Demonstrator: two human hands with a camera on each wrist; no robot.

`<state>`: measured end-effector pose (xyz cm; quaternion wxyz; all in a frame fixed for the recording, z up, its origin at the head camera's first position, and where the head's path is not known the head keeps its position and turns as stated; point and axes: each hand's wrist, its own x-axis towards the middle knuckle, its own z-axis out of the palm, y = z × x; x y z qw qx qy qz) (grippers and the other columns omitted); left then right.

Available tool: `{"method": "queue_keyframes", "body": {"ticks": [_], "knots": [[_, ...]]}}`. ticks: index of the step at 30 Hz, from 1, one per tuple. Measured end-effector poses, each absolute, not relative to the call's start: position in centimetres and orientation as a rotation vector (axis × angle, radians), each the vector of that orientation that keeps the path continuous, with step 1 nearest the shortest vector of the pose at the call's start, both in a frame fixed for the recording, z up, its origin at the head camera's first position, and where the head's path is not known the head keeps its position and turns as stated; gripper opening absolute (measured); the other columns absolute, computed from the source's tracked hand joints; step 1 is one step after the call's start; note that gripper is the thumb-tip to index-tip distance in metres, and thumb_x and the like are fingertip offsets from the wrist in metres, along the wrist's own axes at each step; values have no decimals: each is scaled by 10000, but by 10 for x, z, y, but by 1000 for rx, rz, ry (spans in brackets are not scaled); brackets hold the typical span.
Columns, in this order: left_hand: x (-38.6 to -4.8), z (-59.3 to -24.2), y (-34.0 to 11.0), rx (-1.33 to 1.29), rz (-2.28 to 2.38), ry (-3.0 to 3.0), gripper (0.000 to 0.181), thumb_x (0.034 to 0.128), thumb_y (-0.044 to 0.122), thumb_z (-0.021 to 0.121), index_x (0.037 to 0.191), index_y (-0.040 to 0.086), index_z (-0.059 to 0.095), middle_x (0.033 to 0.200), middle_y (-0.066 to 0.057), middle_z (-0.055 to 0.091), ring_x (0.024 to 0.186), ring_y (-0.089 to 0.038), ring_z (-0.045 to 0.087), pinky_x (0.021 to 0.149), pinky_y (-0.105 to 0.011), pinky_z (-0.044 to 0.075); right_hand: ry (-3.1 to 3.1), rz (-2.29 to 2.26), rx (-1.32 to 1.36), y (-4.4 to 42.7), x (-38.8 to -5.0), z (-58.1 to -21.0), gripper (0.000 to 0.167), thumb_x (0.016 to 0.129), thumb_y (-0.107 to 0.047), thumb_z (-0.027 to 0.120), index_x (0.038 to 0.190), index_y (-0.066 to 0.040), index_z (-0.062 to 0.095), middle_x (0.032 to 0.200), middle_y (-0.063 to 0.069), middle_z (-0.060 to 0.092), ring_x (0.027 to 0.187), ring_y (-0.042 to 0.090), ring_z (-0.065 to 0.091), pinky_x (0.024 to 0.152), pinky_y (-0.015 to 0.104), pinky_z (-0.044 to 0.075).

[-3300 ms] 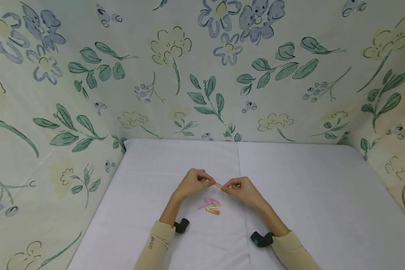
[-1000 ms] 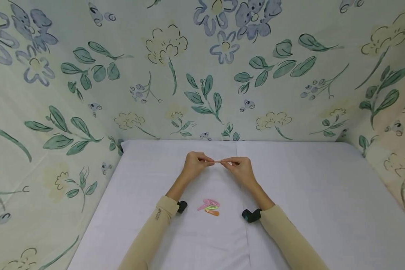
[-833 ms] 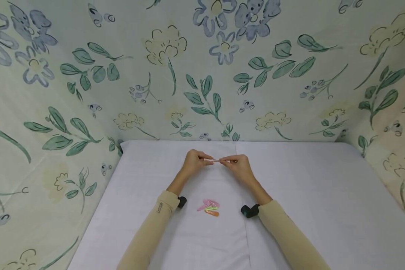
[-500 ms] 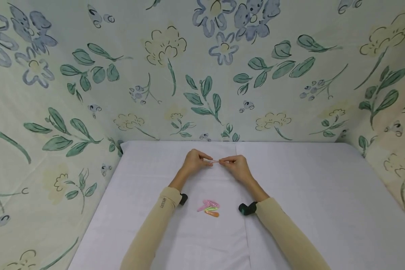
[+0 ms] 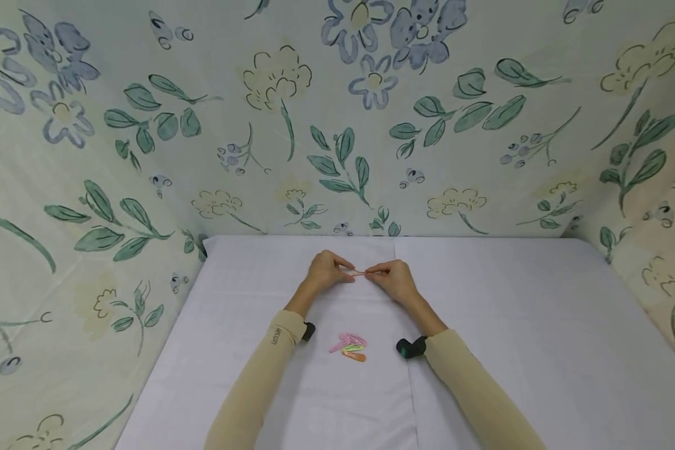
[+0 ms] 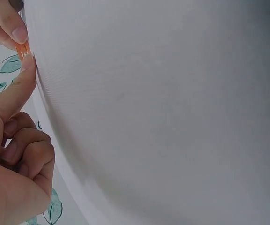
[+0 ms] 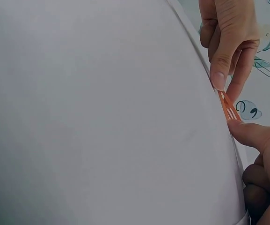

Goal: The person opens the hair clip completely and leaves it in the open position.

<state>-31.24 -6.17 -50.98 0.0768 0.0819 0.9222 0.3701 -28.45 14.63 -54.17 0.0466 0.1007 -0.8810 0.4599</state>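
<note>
An orange snap hair clip (image 7: 229,108) is stretched between my two hands above the far part of the table. In the head view my left hand (image 5: 324,271) has thumb and finger at the clip's left end, slightly spread. My right hand (image 5: 396,279) pinches the right end. The clip's strips stand apart in the right wrist view; its two ends are covered by fingertips. Nearer to me on the table lies a small pile: pink hair clips (image 5: 353,339), a yellow-green hair clip (image 5: 353,348) and another orange hair clip (image 5: 355,357).
A white cloth (image 5: 512,312) covers the table, with a crease running front to back right of the pile. Flower-patterned fabric (image 5: 337,125) hangs behind and along both sides. Black wrist cameras (image 5: 410,348) sit on my wrists.
Since the earliest frame both hands have moved away from me, carrying the orange clip toward the table's far edge. Lately the clip's left end shows spread strips and my left fingertips parted. The pile stayed put.
</note>
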Motion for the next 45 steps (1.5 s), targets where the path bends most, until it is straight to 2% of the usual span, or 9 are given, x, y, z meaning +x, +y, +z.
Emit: {"method": "queue_keyframes", "body": {"ticks": [5, 7, 10, 15, 19, 24, 31, 37, 45], "knots": [[-309, -507, -66, 259, 1131, 2763, 302, 746, 192, 941, 1028, 152, 842, 695, 9, 550, 673, -121, 444, 594, -240, 355, -2700, 1424, 302, 150, -284, -539, 168, 899, -155, 816, 1037, -62, 828, 578, -39, 496, 543, 81, 344, 515, 204, 276], [-307, -505, -69, 268, 1168, 2749, 297, 751, 200, 938, 1030, 162, 843, 676, 18, 540, 659, -112, 434, 586, -233, 351, -2698, 1451, 285, 153, -282, -537, 202, 896, -170, 819, 1072, -70, 822, 610, -49, 532, 555, 79, 342, 515, 211, 284], [-301, -497, -77, 306, 1270, 2698, 274, 771, 180, 923, 1031, 149, 843, 616, 23, 485, 609, -107, 397, 555, -231, 327, -2697, 1514, 235, 160, -275, -533, 243, 899, -209, 823, 1115, -98, 815, 604, -39, 504, 553, 96, 335, 511, 225, 291], [-283, -480, -92, 394, 1396, 2589, 273, 809, 144, 891, 1069, 91, 827, 570, 38, 367, 569, -114, 333, 543, -239, 294, -2701, 1619, 159, 169, -256, -523, 279, 907, -278, 818, 1150, -141, 810, 562, -45, 389, 538, 118, 336, 499, 229, 290], [-262, -475, -104, 449, 1396, 2539, 273, 807, 181, 897, 1068, 126, 834, 571, 51, 357, 579, -118, 329, 547, -236, 287, -2722, 1679, 169, 169, -231, -515, 323, 895, -302, 825, 1175, -143, 801, 572, -56, 366, 551, 114, 329, 508, 220, 272], [-235, -479, -115, 486, 1397, 2490, 254, 806, 139, 894, 1051, 105, 836, 550, 48, 361, 566, -117, 313, 529, -228, 270, -2749, 1713, 223, 161, -200, -516, 315, 870, -282, 847, 1151, -144, 811, 563, -53, 364, 551, 90, 320, 514, 212, 255], [-211, -489, -116, 504, 1368, 2403, 248, 775, 105, 909, 1012, 79, 839, 541, 67, 419, 556, -78, 347, 533, -203, 308, -2795, 1803, 315, 151, -169, -525, 281, 845, -242, 867, 1108, -153, 826, 531, -59, 365, 504, 58, 295, 489, 190, 254], [-200, -493, -111, 565, 1318, 2374, 239, 767, 109, 910, 993, 75, 840, 564, 64, 479, 566, -71, 347, 525, -198, 298, -2801, 1771, 433, 147, -159, -532, 243, 860, -231, 852, 1083, -140, 831, 520, -69, 348, 485, 29, 264, 476, 177, 251], [-193, -495, -108, 562, 1226, 2407, 204, 778, 79, 898, 973, 113, 849, 531, 63, 439, 534, -68, 331, 502, -200, 274, -2818, 1730, 524, 144, -155, -536, 211, 857, -248, 855, 1034, -135, 839, 486, -94, 345, 465, 8, 247, 452, 178, 251]]}}
